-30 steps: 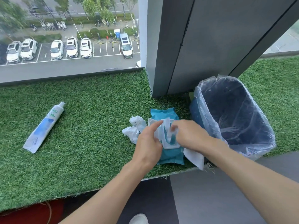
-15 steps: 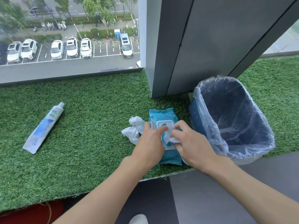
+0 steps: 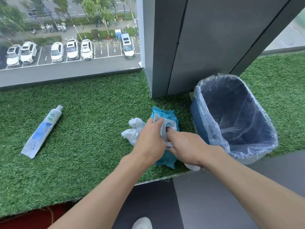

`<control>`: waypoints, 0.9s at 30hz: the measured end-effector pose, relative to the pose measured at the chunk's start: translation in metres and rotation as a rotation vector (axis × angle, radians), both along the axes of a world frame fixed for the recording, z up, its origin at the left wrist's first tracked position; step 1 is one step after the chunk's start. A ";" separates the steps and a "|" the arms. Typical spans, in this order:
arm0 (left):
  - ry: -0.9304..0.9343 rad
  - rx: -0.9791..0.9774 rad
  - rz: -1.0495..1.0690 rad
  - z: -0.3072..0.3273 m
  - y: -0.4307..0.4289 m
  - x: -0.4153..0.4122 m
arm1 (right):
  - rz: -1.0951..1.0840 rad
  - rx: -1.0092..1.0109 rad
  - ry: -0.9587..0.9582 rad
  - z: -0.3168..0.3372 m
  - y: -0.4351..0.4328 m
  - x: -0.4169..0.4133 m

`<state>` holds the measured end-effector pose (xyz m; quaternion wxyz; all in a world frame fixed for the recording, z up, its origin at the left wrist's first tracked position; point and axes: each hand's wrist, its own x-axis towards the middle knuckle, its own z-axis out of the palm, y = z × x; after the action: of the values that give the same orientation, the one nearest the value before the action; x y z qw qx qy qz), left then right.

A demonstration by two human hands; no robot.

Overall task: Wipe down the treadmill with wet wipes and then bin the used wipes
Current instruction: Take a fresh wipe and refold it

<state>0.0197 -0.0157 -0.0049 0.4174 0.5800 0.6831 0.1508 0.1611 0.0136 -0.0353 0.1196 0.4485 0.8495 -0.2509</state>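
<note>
Wipes pack (image 3: pixel 166 115) (lid up) is gripped by left hand (image 3: pixel 151 139), right hand (image 3: pixel 186 149) pinching a wipe (image 3: pixel 168 145).

Bright, even daylight from the window (image 3: pixel 69 38), soft shadows, sharp focus, wide-angle bending at edges

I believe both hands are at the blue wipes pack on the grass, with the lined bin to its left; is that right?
Not quite: the head view shows the lined bin right of the blue wipes pack, not left. Left hand and right hand are at it, on the grass.
</note>
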 end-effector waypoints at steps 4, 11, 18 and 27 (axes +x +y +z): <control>0.012 0.012 0.041 -0.011 -0.001 -0.006 | -0.069 0.147 0.040 0.004 -0.021 0.001; -0.012 0.018 0.035 -0.014 -0.003 -0.004 | 0.056 0.065 -0.042 -0.005 -0.017 0.004; -0.046 -0.023 0.035 -0.017 0.001 -0.012 | -0.012 0.028 0.045 0.001 0.001 -0.011; 0.089 0.053 -0.046 -0.029 -0.006 -0.022 | -0.513 0.035 0.232 -0.026 0.016 -0.026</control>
<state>-0.0021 -0.0221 -0.0342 0.3747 0.6124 0.6832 0.1333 0.1350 0.0293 -0.0616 -0.0535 0.6193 0.7203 -0.3078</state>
